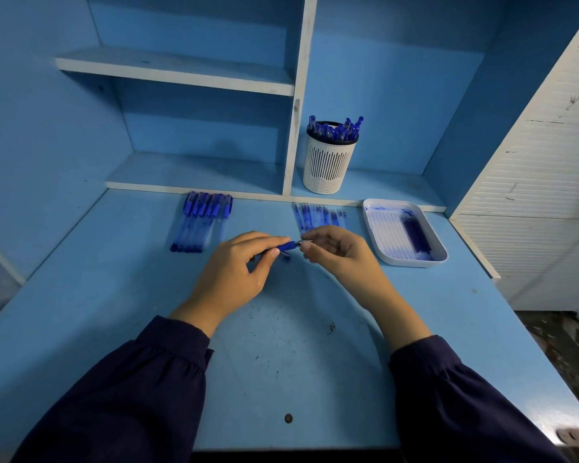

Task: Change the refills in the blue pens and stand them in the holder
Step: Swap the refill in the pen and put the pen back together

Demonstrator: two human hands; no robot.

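— Head view, first entry?
— Pen (286, 245), held level just above the bench (281, 362). The left hand (234, 272) grips its barrel; the right hand (341, 255) pinches its tip end.
— Remaining stock?
— Row of pens (203, 225), back left. Loose refills (318, 217), just behind the right hand. White tray (411, 263), right, with dark refills inside. White holder (328, 165) on the shelf behind, full of upright pens.
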